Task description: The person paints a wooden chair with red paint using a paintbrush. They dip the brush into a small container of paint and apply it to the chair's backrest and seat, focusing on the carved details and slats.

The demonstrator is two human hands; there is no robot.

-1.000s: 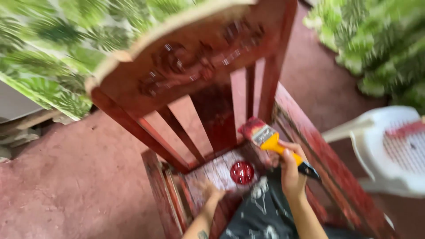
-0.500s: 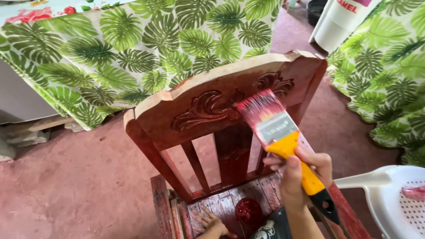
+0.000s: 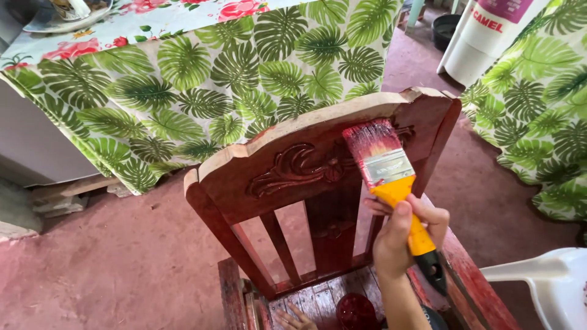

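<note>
The right hand [image 3: 400, 235] grips the yellow-handled paintbrush [image 3: 391, 183], long axis slanting up-left, bristles on the chair's carved top rail [image 3: 306, 162]; the left hand [image 3: 293, 319] rests fingers spread, holding nothing, on the seat below

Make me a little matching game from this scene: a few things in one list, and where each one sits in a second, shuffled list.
Things:
1. paintbrush
2. left hand
3. small red jar
4. white plastic chair

Places:
A. fingers spread on the wooden chair's seat slats, bottom edge of the view
B. far right, beside the wooden chair
C. held in the right hand, bristles against the carved top rail
D. standing on the seat, right of the left hand

Pairs: 1-C, 2-A, 3-D, 4-B
</note>
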